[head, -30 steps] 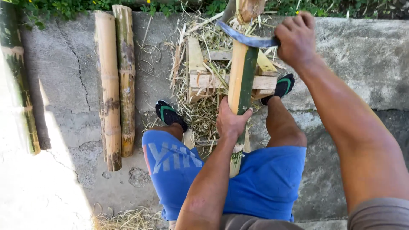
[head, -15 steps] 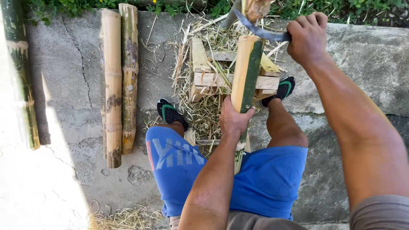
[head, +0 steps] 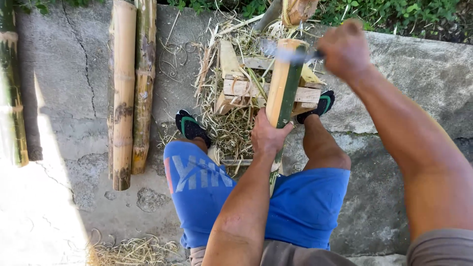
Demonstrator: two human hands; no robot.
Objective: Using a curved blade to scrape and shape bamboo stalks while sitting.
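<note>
I see the left hand [head: 266,135] clamped around the bamboo [head: 285,81]. The right hand [head: 345,49], fingers closed on a blurred blade [head: 276,49], meets the bamboo's top.

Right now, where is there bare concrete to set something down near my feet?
Bare concrete lies between the dark green bamboo pole at the left edge and the two pale bamboo halves. More lies right of the right foot. Between the feet, the wooden block and straw shavings crowd the ground.
</note>
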